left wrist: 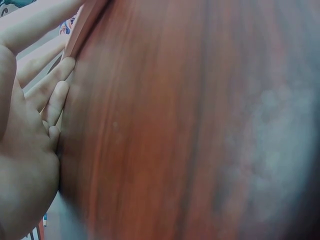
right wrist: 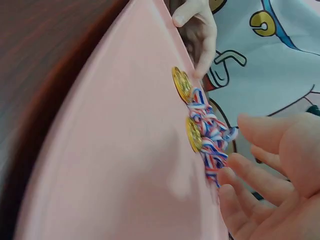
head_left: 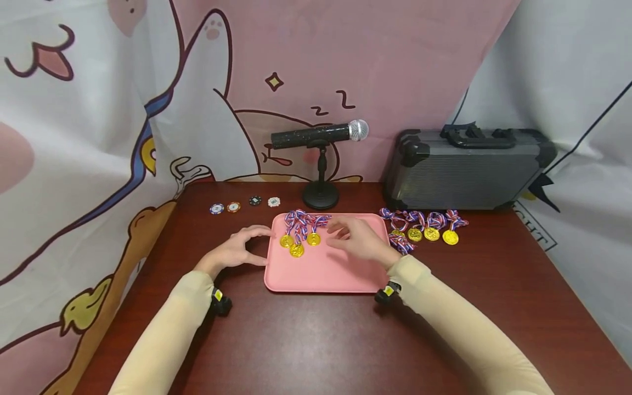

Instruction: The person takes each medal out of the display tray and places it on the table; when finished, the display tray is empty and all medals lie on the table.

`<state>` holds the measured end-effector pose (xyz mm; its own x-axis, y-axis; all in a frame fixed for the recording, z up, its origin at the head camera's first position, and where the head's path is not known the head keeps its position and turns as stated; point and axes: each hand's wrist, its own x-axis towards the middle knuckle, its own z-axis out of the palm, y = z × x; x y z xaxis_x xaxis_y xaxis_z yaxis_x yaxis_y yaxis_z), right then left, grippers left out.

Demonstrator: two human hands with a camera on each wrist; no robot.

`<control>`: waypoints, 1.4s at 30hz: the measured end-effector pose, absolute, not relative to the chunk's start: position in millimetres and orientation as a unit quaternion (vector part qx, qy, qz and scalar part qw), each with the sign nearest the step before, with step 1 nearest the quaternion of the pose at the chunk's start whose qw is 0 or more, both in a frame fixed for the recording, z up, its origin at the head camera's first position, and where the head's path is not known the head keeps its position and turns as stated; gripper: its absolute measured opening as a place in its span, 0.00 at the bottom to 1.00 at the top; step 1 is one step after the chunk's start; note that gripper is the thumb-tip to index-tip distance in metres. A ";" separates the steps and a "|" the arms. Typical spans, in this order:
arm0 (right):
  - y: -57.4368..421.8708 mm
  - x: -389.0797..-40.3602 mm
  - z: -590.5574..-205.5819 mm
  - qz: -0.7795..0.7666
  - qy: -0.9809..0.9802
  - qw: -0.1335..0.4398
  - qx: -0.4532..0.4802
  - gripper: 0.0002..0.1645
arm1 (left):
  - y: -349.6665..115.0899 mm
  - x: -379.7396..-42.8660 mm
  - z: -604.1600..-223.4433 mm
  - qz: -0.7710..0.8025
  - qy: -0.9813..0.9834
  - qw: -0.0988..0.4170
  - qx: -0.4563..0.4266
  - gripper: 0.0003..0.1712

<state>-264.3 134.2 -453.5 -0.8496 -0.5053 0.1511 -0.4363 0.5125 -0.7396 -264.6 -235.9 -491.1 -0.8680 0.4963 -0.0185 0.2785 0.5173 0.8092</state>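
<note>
Three gold medals with red, white and blue ribbons lie in the upper left part of a pink tray. My left hand is at the tray's left rim, thumb and fingers spread apart with the tips right at the edge. Over the tray's upper right part, my right hand hovers beside the medals, holding nothing. In the right wrist view its thumb and fingers are apart, close to the ribbons. Several more gold medals with ribbons lie right of the tray.
Behind the tray stands a microphone on a round-based stand. A dark ribbed case stands at the back right. Several poker chips lie at the back left. Printed cloth hangs around the table.
</note>
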 end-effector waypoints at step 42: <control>125.7 -266.8 -462.2 -0.412 0.867 0.074 -0.269 0.28 | -222.9 -244.3 -458.9 0.452 0.853 0.129 0.225 0.39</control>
